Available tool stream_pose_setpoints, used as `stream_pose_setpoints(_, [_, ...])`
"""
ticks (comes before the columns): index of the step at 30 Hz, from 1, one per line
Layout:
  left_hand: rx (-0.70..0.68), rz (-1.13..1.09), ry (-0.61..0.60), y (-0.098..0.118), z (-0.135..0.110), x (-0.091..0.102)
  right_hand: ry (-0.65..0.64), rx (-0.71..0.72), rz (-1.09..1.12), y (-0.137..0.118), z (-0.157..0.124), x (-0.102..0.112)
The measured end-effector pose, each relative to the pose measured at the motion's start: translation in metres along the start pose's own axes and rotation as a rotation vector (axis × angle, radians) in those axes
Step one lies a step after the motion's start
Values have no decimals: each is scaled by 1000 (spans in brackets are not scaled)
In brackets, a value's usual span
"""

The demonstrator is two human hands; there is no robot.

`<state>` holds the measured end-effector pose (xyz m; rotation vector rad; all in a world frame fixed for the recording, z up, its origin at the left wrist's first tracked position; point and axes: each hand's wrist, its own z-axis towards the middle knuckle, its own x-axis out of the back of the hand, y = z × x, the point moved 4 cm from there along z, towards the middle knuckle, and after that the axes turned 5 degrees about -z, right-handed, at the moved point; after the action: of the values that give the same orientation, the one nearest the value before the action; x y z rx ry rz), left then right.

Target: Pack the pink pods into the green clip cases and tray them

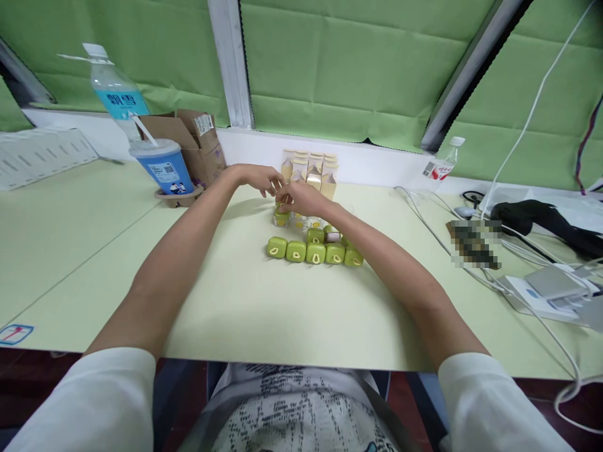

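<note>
My right hand (301, 198) reaches in from the right, its fingertips closed on the top of a small clear jar with a green cap (281, 216). Just left of it and slightly behind, my left hand (266, 181) hovers with loosely bent fingers apart, holding nothing I can see. Clear little jars with yellow marks (315, 223) stand beside the capped one, partly under my right hand. Nearer to me lies a row of rounded green caps (315, 253) with pale outlines. Behind that row are more green caps and a small pale cylinder (332, 237), partly hidden by my right forearm.
Behind my hands stand several open cream boxes (313, 172). On the left are a blue drink cup (164, 169) in a carrier, a cardboard box (202, 144) and a large bottle (115, 94). Cables (471, 270), a small bottle (443, 164) and a white device (541, 298) occupy the right.
</note>
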<state>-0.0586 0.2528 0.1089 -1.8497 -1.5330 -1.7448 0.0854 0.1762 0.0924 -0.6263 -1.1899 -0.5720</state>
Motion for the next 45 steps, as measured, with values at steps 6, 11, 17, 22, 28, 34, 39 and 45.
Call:
stream_pose_setpoints(6, [-4, -11, -13, 0, 1, -1, -27, -40, -17, -4, -1, 0])
stream_pose_setpoints(11, [-48, 16, -4, 3, -1, -1, -13, 22, -105, -36, -14, 27])
stream_pose_setpoints(17, [23, -10, -23, -4, 2, -3, -379, 130, -274, -100, -40, 9])
stream_pose_setpoints(22, [12, -9, -33, -8, 3, -3, -401, 207, -453, -111, -42, -4])
stream_pose_setpoints(28, [-51, 36, -20, -10, 8, -2, -86, 146, 29, -46, -31, 67])
stream_pose_setpoints(34, [-9, 22, -35, -13, 10, -6, 169, -46, 78, 50, -24, 75])
stream_pose_setpoints(39, [-15, 35, -31, -13, 11, -7, 72, -100, 142, 73, -15, 37])
stream_pose_setpoints(45, [-24, 27, -43, -10, 10, -8, -23, -95, 91, 69, -9, 18])
